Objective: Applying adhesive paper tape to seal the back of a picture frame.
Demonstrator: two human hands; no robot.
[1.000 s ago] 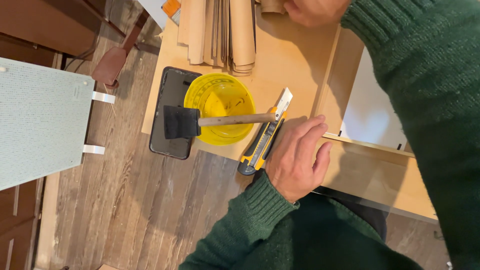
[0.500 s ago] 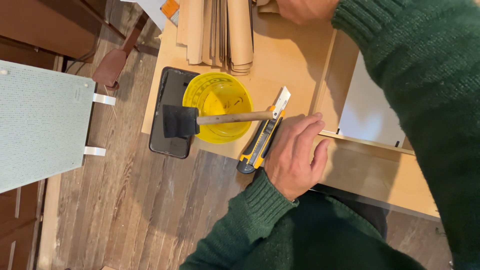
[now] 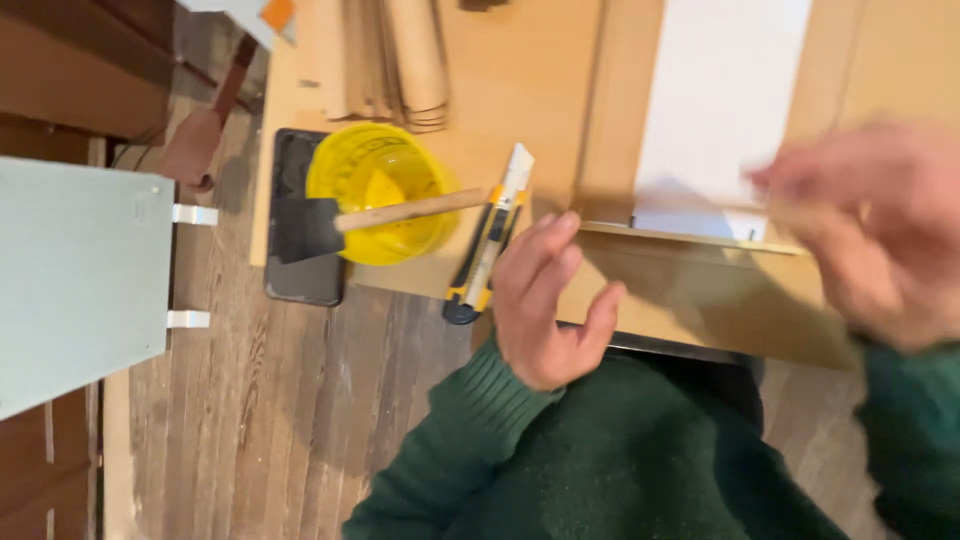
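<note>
The open, empty left hand (image 3: 545,300) hovers just beside the yellow utility knife (image 3: 488,245) at the surface (image 3: 520,80) edge and could knock it off, while the blurred right hand's (image 3: 870,230) grip is unclear.

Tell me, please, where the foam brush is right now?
In the head view, the foam brush lies across the yellow bowl at left centre, its handle tip pointing toward the utility knife.
</note>
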